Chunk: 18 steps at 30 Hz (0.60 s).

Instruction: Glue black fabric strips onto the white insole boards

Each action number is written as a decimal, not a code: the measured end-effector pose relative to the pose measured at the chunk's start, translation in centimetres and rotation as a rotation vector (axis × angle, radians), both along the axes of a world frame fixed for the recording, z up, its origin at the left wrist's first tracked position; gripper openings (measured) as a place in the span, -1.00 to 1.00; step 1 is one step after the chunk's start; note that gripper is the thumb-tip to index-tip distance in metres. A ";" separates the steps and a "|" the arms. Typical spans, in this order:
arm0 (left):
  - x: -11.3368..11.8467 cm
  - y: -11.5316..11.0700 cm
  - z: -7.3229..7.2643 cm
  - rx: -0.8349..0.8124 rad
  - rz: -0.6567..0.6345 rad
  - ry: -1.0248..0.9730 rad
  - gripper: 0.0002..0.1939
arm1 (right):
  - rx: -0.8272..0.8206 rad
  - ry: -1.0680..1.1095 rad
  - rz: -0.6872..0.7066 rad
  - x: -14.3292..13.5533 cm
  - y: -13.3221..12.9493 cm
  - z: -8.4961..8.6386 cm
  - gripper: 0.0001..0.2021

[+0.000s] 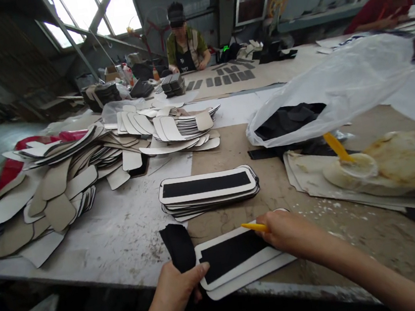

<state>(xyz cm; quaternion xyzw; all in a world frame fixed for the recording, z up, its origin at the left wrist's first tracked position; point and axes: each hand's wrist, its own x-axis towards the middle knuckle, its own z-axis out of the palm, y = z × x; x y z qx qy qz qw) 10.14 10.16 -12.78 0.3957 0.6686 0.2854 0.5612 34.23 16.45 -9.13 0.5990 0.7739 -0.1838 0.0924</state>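
Observation:
At the table's front edge lies a white panel (224,282) with rounded corners and a black strip (232,254) on it; another white panel shows beneath. My left hand (179,286) grips the panel's left end, thumb on top, its other fingers partly hidden. A folded black fabric piece (178,246) rises beside that hand and hangs below it. My right hand (282,230) is closed around a yellow tool (254,227), over the panel's right end. Just beyond sits a neat stack of white panels (208,193), the top one bearing a black strip.
Loose beige and white pieces (81,182) are heaped at left. On the right are a plastic bag (336,87) holding black material and a glue-stained container (362,165) with a yellow handle. A person (186,51) works across the table; another person's red sleeve (375,11) shows at upper right.

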 end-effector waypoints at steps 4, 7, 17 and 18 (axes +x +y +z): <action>-0.2 0.2 -0.5 -0.008 -0.036 0.004 -0.55 | 0.003 -0.019 0.015 0.0 0.0 -0.1 -0.75; -0.2 0.2 -0.2 -0.002 -0.045 0.040 -0.58 | 0.007 -0.021 0.017 -0.1 -0.1 0.1 -0.74; 0.6 -0.2 0.7 0.007 0.016 0.133 -0.56 | 0.010 -0.043 -0.003 -0.3 -0.3 0.3 -0.72; 0.6 -0.2 0.6 0.013 0.032 0.134 -0.59 | 0.014 -0.043 -0.004 -0.3 -0.3 0.3 -0.73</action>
